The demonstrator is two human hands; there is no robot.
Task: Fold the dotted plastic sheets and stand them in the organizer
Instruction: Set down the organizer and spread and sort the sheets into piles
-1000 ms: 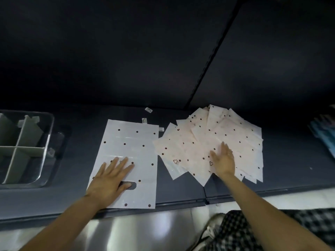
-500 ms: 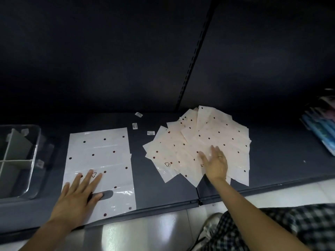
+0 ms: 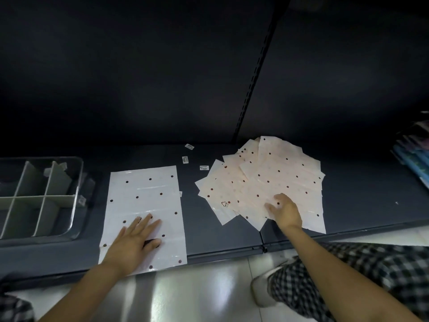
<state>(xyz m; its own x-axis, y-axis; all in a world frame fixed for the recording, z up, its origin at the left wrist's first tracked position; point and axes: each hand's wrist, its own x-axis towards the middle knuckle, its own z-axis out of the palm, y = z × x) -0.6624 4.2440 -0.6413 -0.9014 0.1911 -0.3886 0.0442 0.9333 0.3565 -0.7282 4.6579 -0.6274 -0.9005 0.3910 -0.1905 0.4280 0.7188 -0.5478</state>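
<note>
1 dotted sheet (image 3: 144,205) lies under the flat, spread left hand (image 3: 132,245); right hand (image 3: 286,211), fingers loosely curled at the pile's (image 3: 267,180) 6 o'clock edge, could scatter slippery sheets.

Organizer (image 3: 39,196): at the far left of the shelf (image 3: 359,201), left of my single sheet.
Single sheet (image 3: 144,205): flat on the shelf between the organizer and the pile, its near edge at the shelf's front lip.
My left hand (image 3: 132,242): flat on the near end of the single sheet.
Pile of sheets (image 3: 267,180): fanned out on the shelf, right of the single sheet and apart from it.
My right hand (image 3: 286,213): on the pile's near edge.
Labels (image 3: 185,159): three on the shelf behind the gap between sheet and pile.
</note>
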